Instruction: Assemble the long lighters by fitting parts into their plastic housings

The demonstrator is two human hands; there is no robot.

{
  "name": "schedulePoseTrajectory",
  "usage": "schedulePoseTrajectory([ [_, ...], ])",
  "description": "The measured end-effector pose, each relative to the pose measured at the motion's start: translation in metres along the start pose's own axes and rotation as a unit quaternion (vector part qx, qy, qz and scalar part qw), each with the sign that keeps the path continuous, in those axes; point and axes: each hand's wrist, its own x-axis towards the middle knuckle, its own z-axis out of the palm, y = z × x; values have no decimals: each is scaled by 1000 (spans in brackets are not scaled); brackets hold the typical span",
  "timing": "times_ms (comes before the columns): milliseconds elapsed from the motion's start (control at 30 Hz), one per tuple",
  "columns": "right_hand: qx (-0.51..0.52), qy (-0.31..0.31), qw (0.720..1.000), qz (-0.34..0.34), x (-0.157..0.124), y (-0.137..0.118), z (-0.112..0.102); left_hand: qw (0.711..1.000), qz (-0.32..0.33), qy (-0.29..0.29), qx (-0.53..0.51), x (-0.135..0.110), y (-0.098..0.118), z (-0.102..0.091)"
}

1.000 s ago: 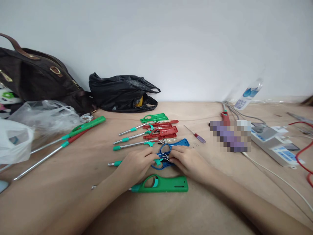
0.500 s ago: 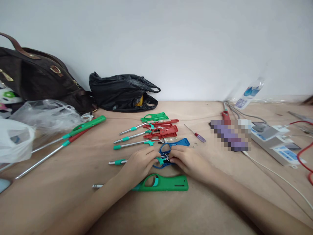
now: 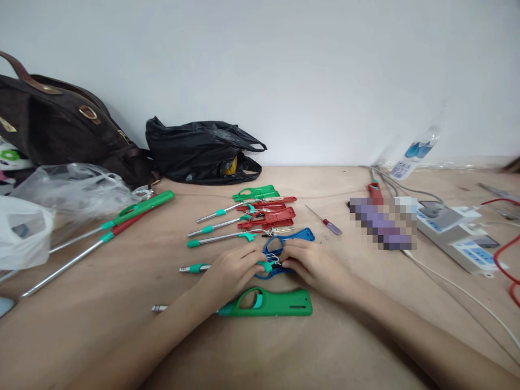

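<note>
My left hand (image 3: 231,269) and my right hand (image 3: 312,264) meet over an opened blue lighter shell (image 3: 289,239) on the wooden table (image 3: 122,325). Both hands are closed, fingertips pinching the small wires and teal trigger piece (image 3: 267,266) at the shell's middle. A metal tube with a teal collar (image 3: 195,268) sticks out left from under my left hand. A whole green long-nosed lighter (image 3: 270,303) lies just in front of my hands.
Behind my hands lie several red and green lighter shells (image 3: 268,216) with metal tubes. A small screwdriver (image 3: 325,221) lies to the right, then power strips (image 3: 459,238) and cables. Left are two long lighters (image 3: 122,222), plastic bags (image 3: 69,189), a brown bag (image 3: 60,124) and a black bag (image 3: 203,151).
Almost nothing has moved. My hands have stayed on the blue shell with only small finger shifts; the view has drifted slightly.
</note>
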Motion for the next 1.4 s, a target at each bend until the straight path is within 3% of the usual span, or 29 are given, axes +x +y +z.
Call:
schedulePoseTrajectory([
  [933, 33, -3, 999, -7, 1, 0, -1, 999, 30, 14, -12, 2, -3, 0],
  [1400, 67, 1, 997, 25, 0, 1, 0, 999, 35, 14, 15, 2, 0, 0],
])
